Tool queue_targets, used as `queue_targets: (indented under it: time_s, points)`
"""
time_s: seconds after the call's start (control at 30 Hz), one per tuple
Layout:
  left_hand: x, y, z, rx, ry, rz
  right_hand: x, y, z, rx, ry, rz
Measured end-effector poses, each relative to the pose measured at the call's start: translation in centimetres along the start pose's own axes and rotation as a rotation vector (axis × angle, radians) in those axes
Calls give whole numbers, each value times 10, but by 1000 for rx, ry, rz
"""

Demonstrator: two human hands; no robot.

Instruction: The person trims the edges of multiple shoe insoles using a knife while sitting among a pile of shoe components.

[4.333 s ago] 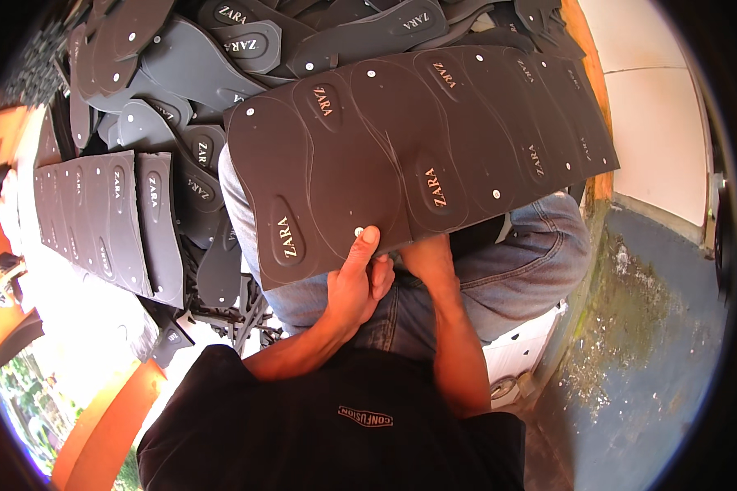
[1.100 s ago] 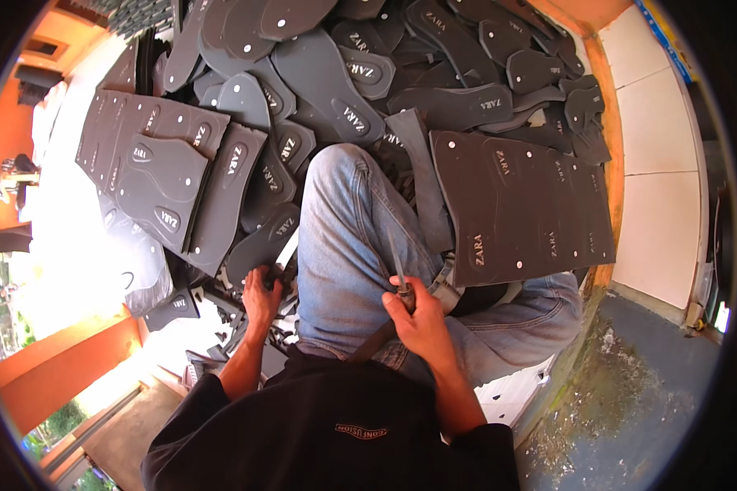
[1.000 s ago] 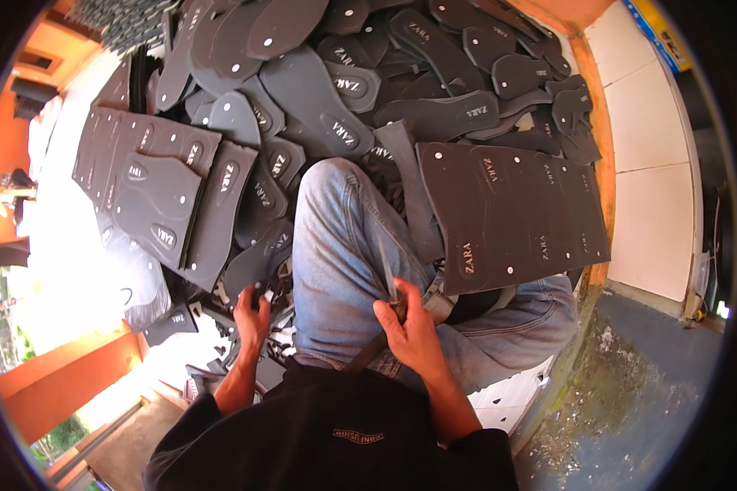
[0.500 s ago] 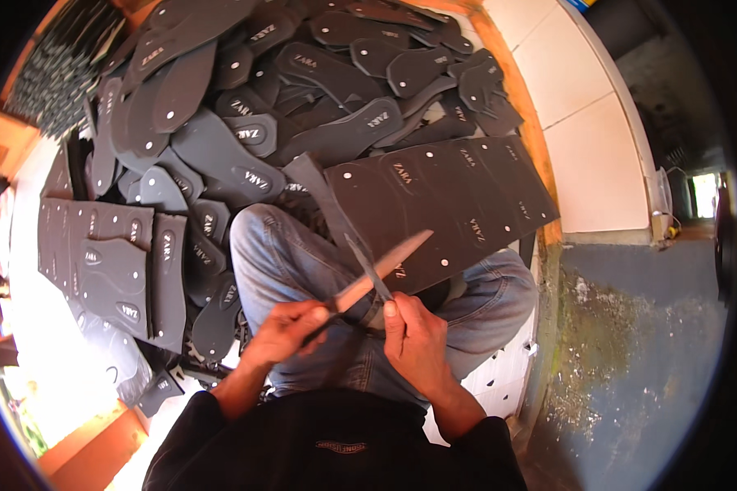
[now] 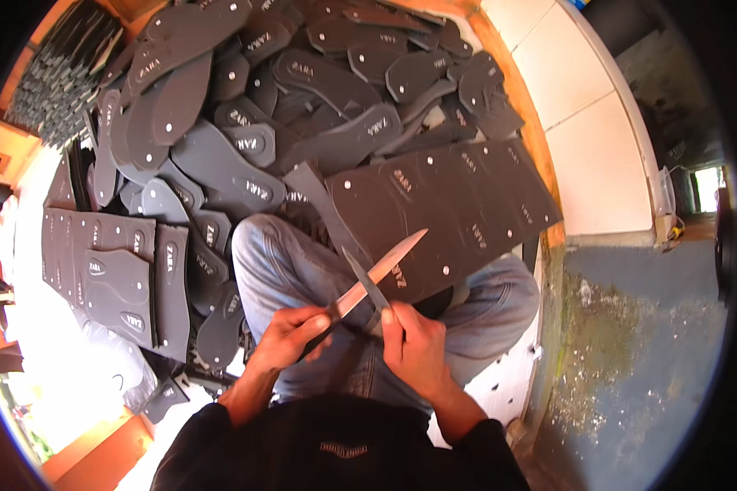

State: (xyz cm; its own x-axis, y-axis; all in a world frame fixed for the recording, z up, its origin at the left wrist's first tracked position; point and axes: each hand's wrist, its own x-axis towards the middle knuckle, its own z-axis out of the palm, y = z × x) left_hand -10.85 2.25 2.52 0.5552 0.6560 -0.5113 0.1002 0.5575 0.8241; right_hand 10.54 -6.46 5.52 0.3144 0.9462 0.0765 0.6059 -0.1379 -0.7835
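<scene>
While my left grip [image 5: 288,337] is wrapped around a knife [image 5: 395,254], my right grip [image 5: 416,348] grasps a narrow dark blade [image 5: 370,285], crossed over the knife above my lap [image 5: 348,368]; whether they touch, I cannot tell. Beyond them a dark sheet [image 5: 438,204] lies by my right leg [image 5: 508,290], and past it loose insoles [image 5: 221,159] are heaped, with stacked sheets [image 5: 170,303] at left.

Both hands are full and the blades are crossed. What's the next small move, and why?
I'd probably draw the knife in the left hand lightly along the grey blade in the right hand. The two cross above the lap, each held by its lower end, though I can't tell whether they touch.
</scene>
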Motion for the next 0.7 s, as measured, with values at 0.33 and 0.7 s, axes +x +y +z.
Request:
queue_targets:
  time_s: [0.33, 0.7]
  points:
    - [3, 10, -13, 796, 447, 353, 5, 12, -24, 749, -323, 702]
    - [10, 2, 22, 605, 223, 637, 6, -8, -1, 809, -370, 484]
